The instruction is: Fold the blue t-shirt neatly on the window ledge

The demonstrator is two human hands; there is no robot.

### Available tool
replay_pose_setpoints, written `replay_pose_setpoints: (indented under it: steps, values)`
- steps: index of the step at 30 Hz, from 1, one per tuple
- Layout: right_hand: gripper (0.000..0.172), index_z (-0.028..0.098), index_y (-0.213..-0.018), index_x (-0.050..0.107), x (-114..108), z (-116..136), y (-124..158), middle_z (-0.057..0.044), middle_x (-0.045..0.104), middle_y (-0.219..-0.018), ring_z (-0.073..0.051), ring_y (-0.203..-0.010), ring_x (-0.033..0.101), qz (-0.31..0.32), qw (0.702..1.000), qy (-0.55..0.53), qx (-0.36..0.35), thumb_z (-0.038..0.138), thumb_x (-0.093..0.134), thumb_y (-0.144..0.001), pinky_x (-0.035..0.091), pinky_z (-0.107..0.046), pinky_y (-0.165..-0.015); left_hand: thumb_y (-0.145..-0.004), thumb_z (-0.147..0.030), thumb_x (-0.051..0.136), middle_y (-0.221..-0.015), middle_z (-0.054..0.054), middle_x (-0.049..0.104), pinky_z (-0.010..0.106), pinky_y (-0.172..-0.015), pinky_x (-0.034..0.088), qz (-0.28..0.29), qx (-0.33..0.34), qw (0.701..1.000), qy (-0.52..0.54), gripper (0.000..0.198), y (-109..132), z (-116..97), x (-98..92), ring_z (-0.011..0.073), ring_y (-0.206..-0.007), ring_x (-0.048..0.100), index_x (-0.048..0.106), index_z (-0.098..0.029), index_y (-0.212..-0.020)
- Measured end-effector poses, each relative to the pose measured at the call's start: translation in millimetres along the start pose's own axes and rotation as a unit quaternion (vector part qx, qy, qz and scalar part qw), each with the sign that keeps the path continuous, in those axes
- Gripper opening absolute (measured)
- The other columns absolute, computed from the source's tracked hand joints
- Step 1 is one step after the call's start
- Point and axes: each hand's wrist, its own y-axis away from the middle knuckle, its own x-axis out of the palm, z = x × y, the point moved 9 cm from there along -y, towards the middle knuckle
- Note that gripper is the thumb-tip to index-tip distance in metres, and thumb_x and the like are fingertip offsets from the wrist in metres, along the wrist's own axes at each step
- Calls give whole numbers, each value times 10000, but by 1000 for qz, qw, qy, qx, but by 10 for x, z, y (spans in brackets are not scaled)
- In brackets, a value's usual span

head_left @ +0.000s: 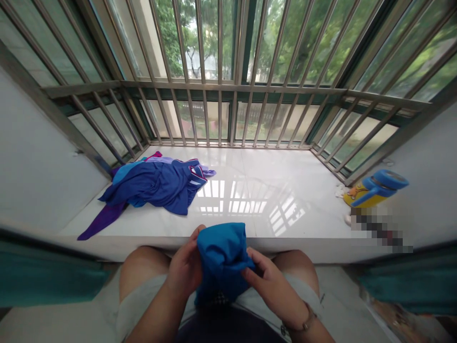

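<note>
A bundled blue cloth garment (223, 259) is held up above my lap, between both hands. My left hand (186, 264) grips its left side, the fingers partly hidden behind the cloth. At the right edge of the fabric, my right hand (269, 278) pinches a fold between thumb and fingers. What kind of garment it is, I cannot tell. Beyond it, on the white sill, lies a loose pile of clothes, with a dark blue collared shirt (153, 186) on top. A purple sleeve (103, 223) sticks out of the pile toward the front left.
The glossy white window sill (285, 176) stretches before my knees. Metal bars (233, 88) enclose it on three sides. A blue and yellow bottle (373, 188) stands at the right, beside a pixelated patch. Teal curtains (46, 274) hang at both sides.
</note>
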Motion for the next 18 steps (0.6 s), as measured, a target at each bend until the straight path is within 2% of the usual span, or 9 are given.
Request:
replay_pose_setpoints:
  steps: [4, 7, 10, 12, 14, 16, 18]
  values:
    - [510, 215, -965, 665, -220, 0, 5, 3, 636, -846, -164, -795, 577, -74, 996, -46, -10, 725, 661, -979, 530, -267, -763, -814, -436, 761, -685, -17, 572, 319, -676, 518, 14, 42, 998, -34, 279, -25, -340, 3, 176, -646, 565, 582, -223, -800]
    - [529, 215, -1006, 667, -334, 9, 26, -15, 651, -890, -180, -817, 578, -113, 992, -57, -15, 743, 640, -980, 528, -282, -764, -832, -478, 776, -627, -28, 491, 284, -628, 454, 48, 50, 994, -88, 364, -25, -416, -10, 150, -605, 478, 538, -219, -739]
    - [526, 230, -940, 623, -435, 103, 83, 14, 586, -786, -166, -730, 529, -156, 987, -24, -30, 755, 625, -982, 506, -266, -695, -839, -501, 773, -700, 2, 563, 287, -638, 441, 77, 51, 989, -114, 376, -62, -374, -44, 167, -661, 509, 543, -218, -745]
    - [522, 245, -882, 576, -494, 231, 149, 22, 555, -753, -164, -712, 512, -188, 981, 13, -48, 753, 603, -996, 498, -257, -682, -844, -496, 765, -879, 59, 696, 311, -727, 485, 64, 67, 981, -171, 343, -115, -355, -98, 214, -802, 604, 577, -216, -781]
    - [512, 255, -855, 549, -529, 368, 223, 20, 561, -736, -167, -707, 513, -217, 974, 43, -56, 740, 585, -1014, 495, -250, -675, -877, -481, 758, -1116, 102, 758, 349, -889, 513, 20, 104, 956, -275, 290, -150, -375, -157, 266, -1010, 666, 634, -220, -889]
    - [497, 261, -844, 557, -521, 491, 286, 14, 598, -710, -173, -685, 520, -237, 968, 58, -57, 724, 590, -1020, 492, -246, -649, -925, -475, 744, -1217, 109, 754, 383, -1035, 492, -2, 135, 914, -384, 283, -133, -363, -126, 282, -1143, 673, 664, -233, -1047]
    - [479, 258, -871, 601, -450, 582, 308, -20, 722, -795, -185, -700, 568, -234, 970, 39, -58, 712, 598, -1023, 505, -251, -642, -922, -495, 768, -1239, 102, 743, 408, -1091, 485, 48, 133, 880, -454, 396, -72, -218, 37, 287, -1182, 679, 653, -243, -1204]
